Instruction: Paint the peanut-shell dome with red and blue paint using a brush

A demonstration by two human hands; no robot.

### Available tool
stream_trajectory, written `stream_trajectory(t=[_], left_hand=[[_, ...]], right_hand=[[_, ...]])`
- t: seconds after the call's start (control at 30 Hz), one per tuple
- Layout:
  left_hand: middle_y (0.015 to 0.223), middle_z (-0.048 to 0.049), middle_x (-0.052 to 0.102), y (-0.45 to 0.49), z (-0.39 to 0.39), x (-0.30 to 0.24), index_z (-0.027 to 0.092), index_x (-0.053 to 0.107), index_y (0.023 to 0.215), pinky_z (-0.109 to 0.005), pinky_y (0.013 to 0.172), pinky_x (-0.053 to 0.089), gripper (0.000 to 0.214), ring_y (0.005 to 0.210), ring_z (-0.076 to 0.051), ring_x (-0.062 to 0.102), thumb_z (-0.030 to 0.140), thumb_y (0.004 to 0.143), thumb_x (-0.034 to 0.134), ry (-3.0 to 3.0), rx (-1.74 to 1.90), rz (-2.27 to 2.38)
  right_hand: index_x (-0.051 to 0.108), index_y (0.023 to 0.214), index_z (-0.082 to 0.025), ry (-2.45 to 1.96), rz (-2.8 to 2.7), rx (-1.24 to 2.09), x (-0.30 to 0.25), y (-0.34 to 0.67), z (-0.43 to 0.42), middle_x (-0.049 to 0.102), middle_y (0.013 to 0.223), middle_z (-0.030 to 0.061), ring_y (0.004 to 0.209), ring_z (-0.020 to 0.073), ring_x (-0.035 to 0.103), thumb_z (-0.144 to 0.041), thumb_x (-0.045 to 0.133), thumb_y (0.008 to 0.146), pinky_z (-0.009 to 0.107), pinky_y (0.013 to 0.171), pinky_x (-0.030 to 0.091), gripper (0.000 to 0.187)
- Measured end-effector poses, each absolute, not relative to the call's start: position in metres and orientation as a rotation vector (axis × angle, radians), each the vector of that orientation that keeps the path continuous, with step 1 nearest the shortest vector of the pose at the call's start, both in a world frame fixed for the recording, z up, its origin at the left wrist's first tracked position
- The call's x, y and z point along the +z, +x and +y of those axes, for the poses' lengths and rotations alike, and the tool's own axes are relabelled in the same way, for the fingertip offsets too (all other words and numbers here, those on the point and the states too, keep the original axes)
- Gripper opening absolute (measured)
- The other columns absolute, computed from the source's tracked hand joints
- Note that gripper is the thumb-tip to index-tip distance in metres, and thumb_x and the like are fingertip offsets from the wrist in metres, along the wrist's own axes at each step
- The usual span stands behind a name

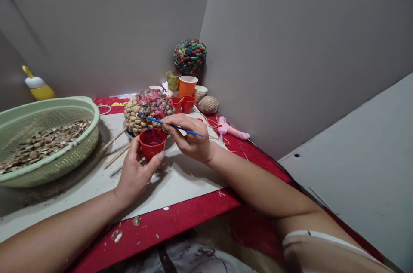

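My left hand (138, 173) is wrapped round a small red cup (151, 151) with dark blue paint on its inner wall. A thin blue paintbrush (180, 127) is pinched in my right hand (190, 137). Its bristles meet the side of a round ball covered in peanut shells (133, 115), just beyond the cup. Pink, red and dark paint covers the ball's top and right; its left side is bare tan shell. Two twine-wrapped sticks (115, 157) lie beside it at the left.
A green basket of shells (96, 124) stands left. Behind are an orange cup (188, 87), red cups (188, 104), a twine ball (208, 104) and a multicoloured ball (189, 56). A pink glue gun (231, 128) lies right, by the grey wall (290, 49). White board (193, 182) covers the red table (180, 221).
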State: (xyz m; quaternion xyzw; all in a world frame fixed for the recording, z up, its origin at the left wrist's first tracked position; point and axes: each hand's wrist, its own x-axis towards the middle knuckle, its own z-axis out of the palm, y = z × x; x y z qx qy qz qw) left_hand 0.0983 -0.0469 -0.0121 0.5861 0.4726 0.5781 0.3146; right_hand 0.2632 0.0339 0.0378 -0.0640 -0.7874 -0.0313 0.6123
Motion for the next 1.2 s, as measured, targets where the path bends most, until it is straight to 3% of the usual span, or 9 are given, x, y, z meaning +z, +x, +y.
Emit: stream_trajectory(t=[0.4, 0.63, 0.9, 1.2], left_hand=[[0.12, -0.0075, 0.066, 0.098, -0.047, -0.011, 0.022, 0.055, 0.126, -0.034, 0.094, 0.051, 0.053, 0.105, -0.021, 0.065, 0.042, 0.082, 0.078, 1.555, 1.532, 1.244], [0.122, -0.0085, 0.066, 0.098, -0.047, -0.012, 0.022, 0.055, 0.126, -0.036, 0.096, 0.051, 0.054, 0.106, -0.022, 0.065, 0.044, 0.083, 0.077, 1.557, 1.515, 1.247], [0.117, -0.006, 0.067, 0.1, -0.047, -0.008, 0.022, 0.057, 0.123, -0.032, 0.091, 0.052, 0.05, 0.101, -0.019, 0.065, 0.04, 0.082, 0.079, 1.57, 1.543, 1.244], [0.12, -0.0048, 0.066, 0.098, -0.048, -0.011, 0.023, 0.056, 0.125, -0.03, 0.092, 0.05, 0.051, 0.102, -0.017, 0.064, 0.041, 0.083, 0.079, 1.525, 1.531, 1.202]], right_hand=[[0.064, 0.105, -0.021, -0.141, -1.769, -0.003, 0.039, 0.26, 0.034, 0.079, 0.094, 0.0065, 0.086, 0.0159, 0.076, -0.013, 0.06, 0.095, 0.031, 0.08, 0.063, 0.013], [0.064, 0.097, -0.019, -0.263, -1.798, -0.096, 0.049, 0.269, 0.021, 0.077, 0.083, 0.0054, 0.075, 0.0149, 0.074, -0.011, 0.061, 0.093, 0.027, 0.071, 0.062, 0.009], [0.066, 0.101, -0.018, -0.23, -1.759, -0.011, 0.043, 0.257, 0.03, 0.078, 0.091, 0.007, 0.085, 0.0159, 0.076, -0.016, 0.059, 0.097, 0.03, 0.079, 0.063, 0.009], [0.063, 0.094, -0.018, -0.302, -1.79, -0.118, 0.053, 0.27, 0.02, 0.075, 0.081, 0.0049, 0.074, 0.0136, 0.072, -0.01, 0.06, 0.093, 0.025, 0.071, 0.06, 0.009]])
